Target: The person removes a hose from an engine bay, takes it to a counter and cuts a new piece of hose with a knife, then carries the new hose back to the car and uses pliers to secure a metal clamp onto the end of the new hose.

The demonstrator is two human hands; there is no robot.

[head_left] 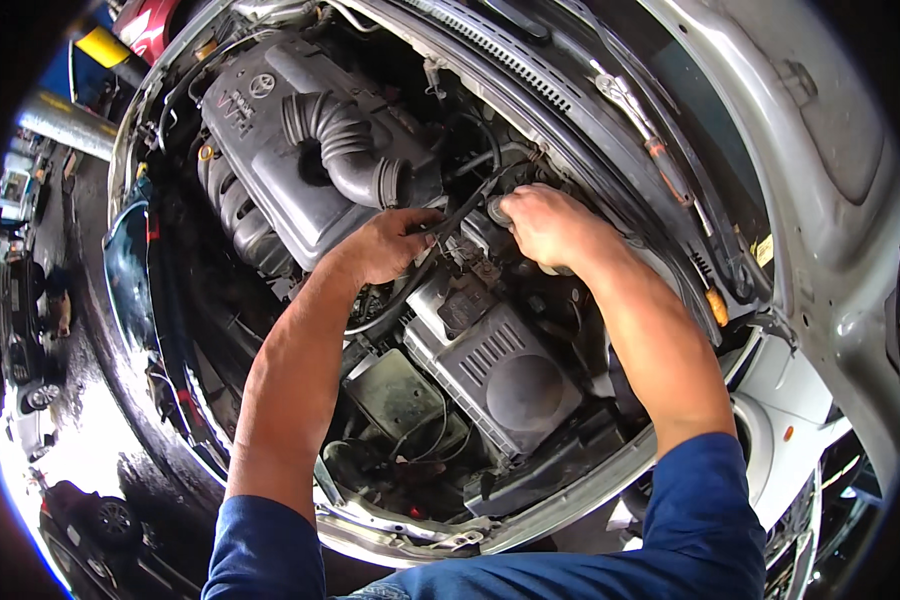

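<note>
My left hand [385,247] is closed with thumb and fingers bent around a thin black hose [418,278], beside the open end of the ribbed black air intake duct [355,165]. My right hand [555,228] is wrapped round a dark piece with a round grey end [497,208]; its kind is mostly hidden by the fingers. Between and below the hands sits the black air filter box [500,375], with a slotted lid and a round bulge. The ribbed duct lies on the grey plastic engine cover [285,130], bent over with its mouth toward my left hand.
A ratchet [620,95] and a screwdriver with a yellow handle [716,305] lie along the cowl at the right. The raised hood [820,150] stands beyond. A dusty box [400,395] sits left of the filter box. Other cars stand on the wet floor at left.
</note>
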